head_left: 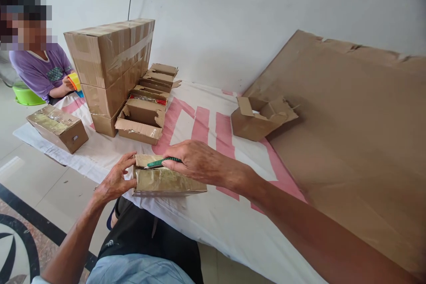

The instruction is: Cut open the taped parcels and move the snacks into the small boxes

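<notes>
A taped cardboard box (169,182) lies in front of me near the table's front edge. My right hand (199,162) is closed around a green utility knife (164,162). The knife's tip meets the seam along the top of the box, near its left end. My left hand (116,179) grips that left end, with the thumb low and the fingers at the upper corner. Clear tape on the box top looks wrinkled around the seam.
Stacked sealed boxes (109,62) stand at the back left, beside several opened boxes (141,117). A taped box (58,126) sits at the left edge. An open box (256,117) and a large cardboard sheet (349,142) are on the right. A person (43,66) holds a yellow object.
</notes>
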A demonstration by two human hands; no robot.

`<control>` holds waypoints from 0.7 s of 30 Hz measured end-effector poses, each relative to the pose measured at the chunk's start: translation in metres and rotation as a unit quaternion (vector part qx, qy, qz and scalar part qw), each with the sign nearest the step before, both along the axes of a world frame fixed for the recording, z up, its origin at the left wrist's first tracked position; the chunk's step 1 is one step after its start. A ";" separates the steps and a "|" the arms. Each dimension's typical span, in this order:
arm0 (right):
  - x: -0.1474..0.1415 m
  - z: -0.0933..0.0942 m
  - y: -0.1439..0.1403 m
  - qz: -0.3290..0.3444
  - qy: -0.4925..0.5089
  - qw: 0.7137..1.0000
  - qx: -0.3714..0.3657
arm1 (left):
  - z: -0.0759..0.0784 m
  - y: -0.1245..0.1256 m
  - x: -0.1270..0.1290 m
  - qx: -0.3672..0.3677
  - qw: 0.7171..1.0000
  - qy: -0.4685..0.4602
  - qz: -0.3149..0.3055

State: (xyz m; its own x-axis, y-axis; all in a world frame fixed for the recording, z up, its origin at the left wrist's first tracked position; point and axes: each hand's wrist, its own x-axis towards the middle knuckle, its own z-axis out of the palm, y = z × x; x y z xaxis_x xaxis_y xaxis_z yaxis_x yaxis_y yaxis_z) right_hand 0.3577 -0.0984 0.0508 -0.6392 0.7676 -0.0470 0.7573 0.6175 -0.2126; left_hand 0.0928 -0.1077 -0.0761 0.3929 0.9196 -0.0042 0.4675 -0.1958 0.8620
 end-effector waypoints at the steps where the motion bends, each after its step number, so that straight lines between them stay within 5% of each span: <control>1: -0.003 0.002 0.002 0.012 -0.029 0.999 0.012 | 0.000 0.001 0.000 0.001 1.000 0.002 0.000; 11: -0.001 0.001 0.011 0.024 -0.110 0.990 0.085 | 0.009 0.007 0.001 0.023 0.999 0.022 -0.012; 21: 0.109 -0.030 0.002 -0.014 -0.109 0.987 0.118 | 0.021 0.014 -0.002 0.027 0.998 0.056 -0.014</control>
State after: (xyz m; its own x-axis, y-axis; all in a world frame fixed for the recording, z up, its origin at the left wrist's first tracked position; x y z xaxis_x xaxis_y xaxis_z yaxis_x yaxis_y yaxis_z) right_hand 0.4663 -0.0969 0.0211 -0.6123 0.7906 0.0015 0.7864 0.6089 0.1041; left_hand 0.0913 -0.0941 -0.0555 0.4179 0.9085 0.0006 0.5538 -0.2552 0.7926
